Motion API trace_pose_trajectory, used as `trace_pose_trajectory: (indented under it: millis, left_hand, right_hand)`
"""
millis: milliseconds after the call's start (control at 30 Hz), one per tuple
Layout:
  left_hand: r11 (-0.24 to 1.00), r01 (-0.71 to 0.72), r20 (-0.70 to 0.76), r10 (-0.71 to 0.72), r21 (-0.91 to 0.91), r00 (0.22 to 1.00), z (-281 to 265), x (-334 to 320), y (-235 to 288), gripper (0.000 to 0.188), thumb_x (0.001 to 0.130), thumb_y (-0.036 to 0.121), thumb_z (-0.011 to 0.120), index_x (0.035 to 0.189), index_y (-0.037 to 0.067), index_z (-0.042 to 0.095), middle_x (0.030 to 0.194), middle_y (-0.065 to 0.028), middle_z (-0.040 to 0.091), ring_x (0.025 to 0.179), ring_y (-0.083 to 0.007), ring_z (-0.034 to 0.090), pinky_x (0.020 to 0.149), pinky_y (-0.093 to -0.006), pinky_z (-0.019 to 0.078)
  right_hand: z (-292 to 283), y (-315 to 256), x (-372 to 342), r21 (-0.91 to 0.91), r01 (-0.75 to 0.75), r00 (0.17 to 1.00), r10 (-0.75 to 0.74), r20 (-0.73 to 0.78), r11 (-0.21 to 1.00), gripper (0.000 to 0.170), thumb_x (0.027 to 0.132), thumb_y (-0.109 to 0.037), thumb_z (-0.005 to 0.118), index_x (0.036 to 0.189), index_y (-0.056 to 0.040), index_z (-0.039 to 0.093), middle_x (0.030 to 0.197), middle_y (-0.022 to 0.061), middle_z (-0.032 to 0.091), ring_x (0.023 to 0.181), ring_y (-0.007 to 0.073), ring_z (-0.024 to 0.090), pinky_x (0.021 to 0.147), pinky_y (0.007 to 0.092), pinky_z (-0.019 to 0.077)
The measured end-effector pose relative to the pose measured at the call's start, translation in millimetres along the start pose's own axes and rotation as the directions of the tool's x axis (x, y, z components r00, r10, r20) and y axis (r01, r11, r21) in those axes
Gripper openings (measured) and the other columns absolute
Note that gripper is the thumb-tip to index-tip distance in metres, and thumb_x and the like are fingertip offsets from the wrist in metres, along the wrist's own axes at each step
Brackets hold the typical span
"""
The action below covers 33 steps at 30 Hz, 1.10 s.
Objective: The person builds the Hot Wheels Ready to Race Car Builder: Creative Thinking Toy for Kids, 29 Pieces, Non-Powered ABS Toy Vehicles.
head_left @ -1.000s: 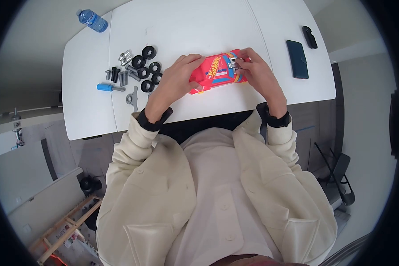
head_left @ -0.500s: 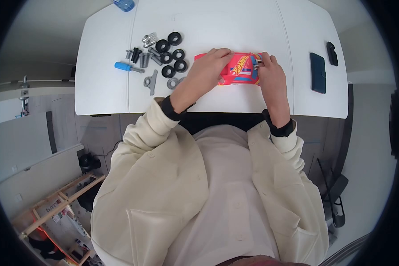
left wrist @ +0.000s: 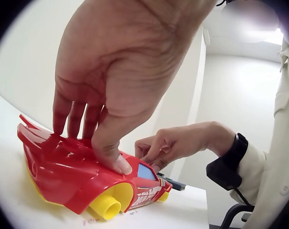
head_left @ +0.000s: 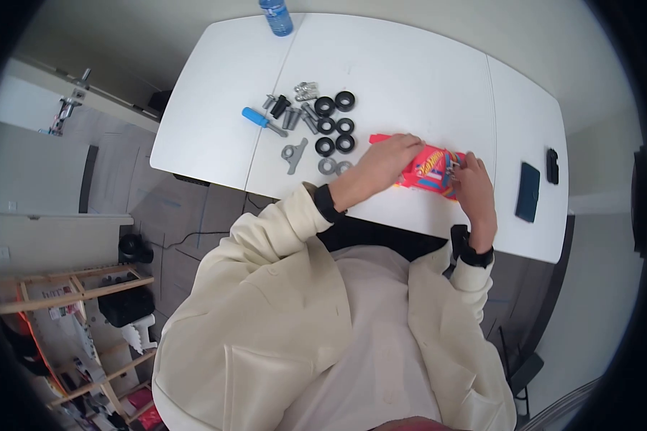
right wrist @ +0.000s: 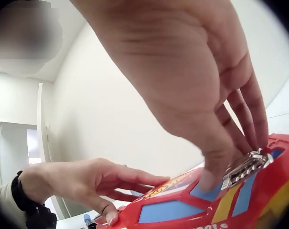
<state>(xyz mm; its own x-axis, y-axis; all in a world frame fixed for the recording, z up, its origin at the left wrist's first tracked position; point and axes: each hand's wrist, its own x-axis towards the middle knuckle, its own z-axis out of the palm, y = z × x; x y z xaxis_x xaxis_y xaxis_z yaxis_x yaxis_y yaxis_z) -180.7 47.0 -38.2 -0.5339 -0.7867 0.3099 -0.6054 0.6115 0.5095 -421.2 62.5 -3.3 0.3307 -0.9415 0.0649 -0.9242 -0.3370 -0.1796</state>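
Left hand (head_left: 381,164) clamped over red car body's (left wrist: 70,164) left end, right hand (head_left: 476,192) pinching chrome engine piece (right wrist: 248,169) toward its right end.

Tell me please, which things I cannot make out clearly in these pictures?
- Underside of the car: hidden by its own body, all views.
- Full outline of the silver part: partly covered by the right hand, head view.
- Top of the bottle: cut off by the upper edge, head view.
- Low white lettering: cut off by the lower edge, right wrist view.
- Small shiny pieces: too small, head view.
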Motion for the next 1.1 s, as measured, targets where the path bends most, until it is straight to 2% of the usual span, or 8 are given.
trace_pose_trajectory:
  millis: [167,333,433,567,633,700,833,1100]
  left_hand:
    - [0.998,0.044,0.049,-0.041,-0.053,0.998,-8,0,8,0.066,0.070,-0.007,0.073,0.133,-0.002,0.056,0.138,-0.0144,0.056,0.128,-0.0329,0.054,0.105,-0.0393,0.0494]
    - [0.998,0.041,0.048,-0.038,-0.056,0.998,-9,2,4,0.065,0.070,-0.007,0.073,0.133,0.000,0.056,0.139,-0.0105,0.056,0.127,-0.0310,0.055,0.100,-0.0383,0.0527]
    - [0.994,0.040,0.058,-0.034,-0.102,0.998,-7,4,2,0.064,0.070,-0.007,0.073,0.132,0.001,0.057,0.138,-0.0083,0.057,0.127,-0.0294,0.055,0.098,-0.0375,0.0539]
    - [0.994,0.002,0.068,0.005,-0.111,0.998,-3,9,-9,0.063,0.069,-0.007,0.073,0.130,0.002,0.059,0.136,-0.0086,0.058,0.126,-0.0299,0.055,0.099,-0.0375,0.0531]
    - [0.988,-0.079,0.027,0.083,-0.132,0.996,8,13,-16,0.066,0.068,-0.007,0.074,0.131,0.003,0.059,0.137,-0.0094,0.057,0.127,-0.0312,0.055,0.101,-0.0382,0.0517]
    - [0.993,0.009,0.121,0.005,-0.115,0.993,-3,16,-5,0.071,0.067,-0.007,0.075,0.135,0.005,0.058,0.139,-0.0100,0.057,0.128,-0.0318,0.054,0.102,-0.0388,0.0507]
    - [0.992,0.105,0.197,-0.091,-0.064,0.976,-9,21,5,0.076,0.066,-0.006,0.076,0.138,0.008,0.057,0.142,-0.0083,0.056,0.129,-0.0293,0.053,0.100,-0.0369,0.0527]
    - [0.998,0.032,0.143,-0.024,-0.053,0.989,1,18,-2,0.079,0.067,-0.003,0.079,0.140,0.011,0.055,0.147,-0.0032,0.051,0.133,-0.0272,0.051,0.097,-0.0385,0.0548]
  right_hand:
    - [-8,-2,9,0.100,-0.103,0.993,0.096,0.068,0.990,0.042,0.055,-0.016,0.092,0.090,0.0004,0.076,0.095,0.0137,0.062,0.093,0.0319,0.063,0.080,0.0400,0.0538]
    - [0,-2,9,0.171,-0.244,0.967,0.225,0.123,0.955,0.071,0.055,-0.011,0.092,0.121,0.0006,0.066,0.107,0.0155,0.065,0.099,0.0330,0.064,0.081,0.0402,0.0556]
    - [2,-3,3,-0.014,-0.071,0.997,0.071,0.022,0.997,0.083,0.055,-0.007,0.091,0.132,-0.0046,0.060,0.112,0.0133,0.063,0.103,0.0331,0.062,0.081,0.0406,0.0567]
    - [-7,-7,5,-0.033,-0.094,0.987,0.097,0.128,0.995,0.073,0.056,-0.006,0.088,0.125,-0.0073,0.064,0.115,0.0106,0.061,0.105,0.0330,0.060,0.082,0.0420,0.0568]
    - [-4,0,1,-0.016,-0.061,0.995,0.062,0.079,0.998,0.070,0.058,-0.004,0.086,0.125,-0.0055,0.064,0.116,0.0117,0.060,0.106,0.0328,0.059,0.087,0.0422,0.0541]
    - [-9,4,0,0.021,-0.063,0.994,0.061,0.087,0.998,0.064,0.058,-0.004,0.085,0.119,-0.0050,0.065,0.115,0.0107,0.060,0.106,0.0329,0.059,0.087,0.0420,0.0543]
    - [-11,1,2,-0.001,-0.148,0.984,0.147,0.098,0.989,0.073,0.058,-0.006,0.087,0.126,-0.0098,0.064,0.114,0.0089,0.060,0.108,0.0298,0.058,0.087,0.0404,0.0557]
    - [-11,0,11,-0.060,-0.156,0.975,0.164,0.151,0.986,0.073,0.056,-0.005,0.088,0.125,-0.0070,0.064,0.113,0.0098,0.060,0.104,0.0310,0.059,0.086,0.0412,0.0560]
